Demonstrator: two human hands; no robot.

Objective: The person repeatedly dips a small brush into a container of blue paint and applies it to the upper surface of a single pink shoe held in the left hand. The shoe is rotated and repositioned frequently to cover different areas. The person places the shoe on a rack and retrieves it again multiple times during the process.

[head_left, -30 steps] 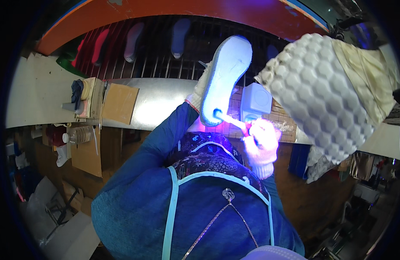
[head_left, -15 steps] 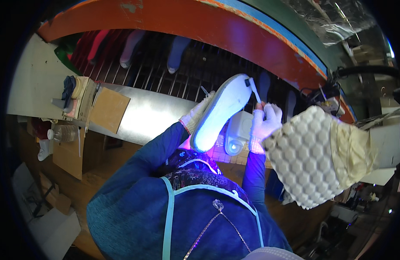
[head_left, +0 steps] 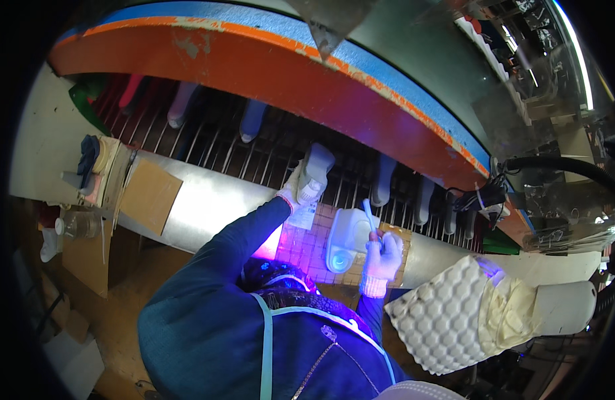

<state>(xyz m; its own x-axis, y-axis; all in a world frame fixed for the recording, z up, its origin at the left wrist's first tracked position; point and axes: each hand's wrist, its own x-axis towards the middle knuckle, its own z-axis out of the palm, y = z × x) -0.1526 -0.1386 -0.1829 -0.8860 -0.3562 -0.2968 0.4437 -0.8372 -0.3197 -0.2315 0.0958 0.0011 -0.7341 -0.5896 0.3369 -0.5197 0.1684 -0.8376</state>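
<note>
In my gloved left hand, a pale grey shoe sole stands steeply tilted at the near edge of the rack of metal bars. The fingers are partly hidden behind it. My right hand, also in a white knit glove with a bare fingertip showing, is closed around a brush with a slim light handle; its bristles cannot be made out. Just left of that hand, a white plastic container with a round, glowing opening rests on the gridded work surface.
Beyond the rack, an orange and blue machine hood arches over several coloured soles. A cardboard piece lies on the metal ledge at left. To the right, a bumpy white pad juts out near my right forearm.
The sole has moved away from my body toward the rack and turned from its broad white face. My right hand with the brush has come away from the sole, down beside the container.
</note>
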